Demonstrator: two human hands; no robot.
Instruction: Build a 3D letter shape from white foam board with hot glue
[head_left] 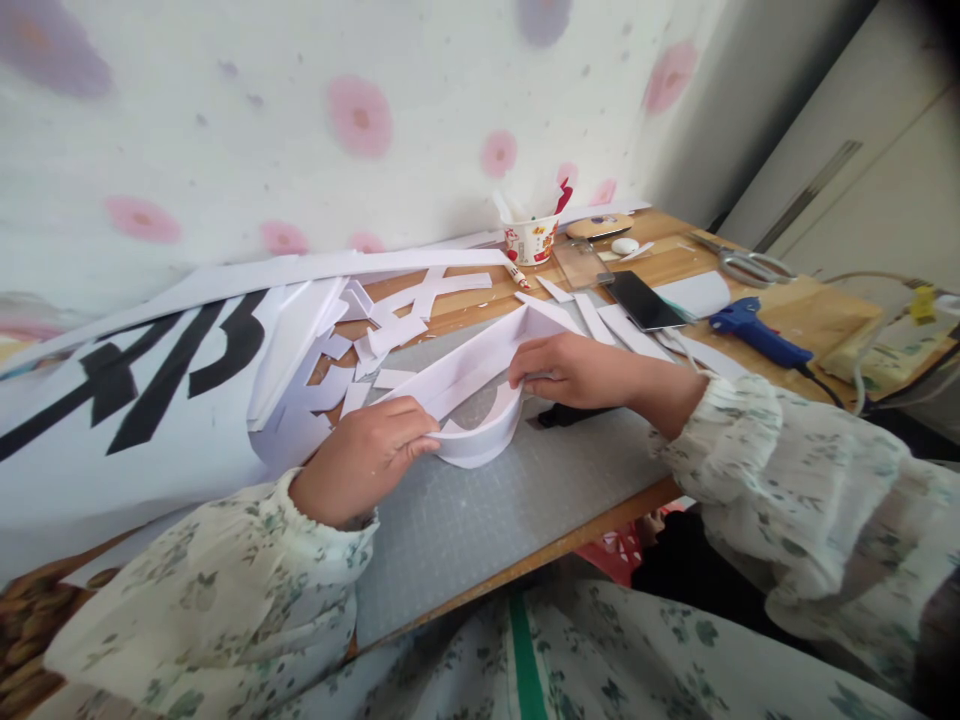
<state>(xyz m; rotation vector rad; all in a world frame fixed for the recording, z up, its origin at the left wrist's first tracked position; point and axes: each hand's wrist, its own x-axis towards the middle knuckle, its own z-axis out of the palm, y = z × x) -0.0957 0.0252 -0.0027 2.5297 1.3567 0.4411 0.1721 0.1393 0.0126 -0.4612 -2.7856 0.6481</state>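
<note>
A white foam-board shape with upright side walls point(480, 440) rests on the grey cutting mat point(480, 540). Its near wall curves round in a bend. My left hand point(375, 450) pinches the wall at the left end of the curve, thumb and fingers closed on it. At the curve's right end, my right hand point(574, 370) grips the same wall between thumb and fingers. A long straight wall point(480, 350) stands behind the curve. Part of a black thing point(562, 415) shows on the mat below my right hand.
White offcuts point(390, 330) lie behind and left of the mat. A large sheet with black strokes point(150, 390) is at the left. Toward the right are a phone point(643, 300), a blue glue gun point(761, 330) with its cord, scissors point(742, 262) and a paper cup point(530, 240) of tools.
</note>
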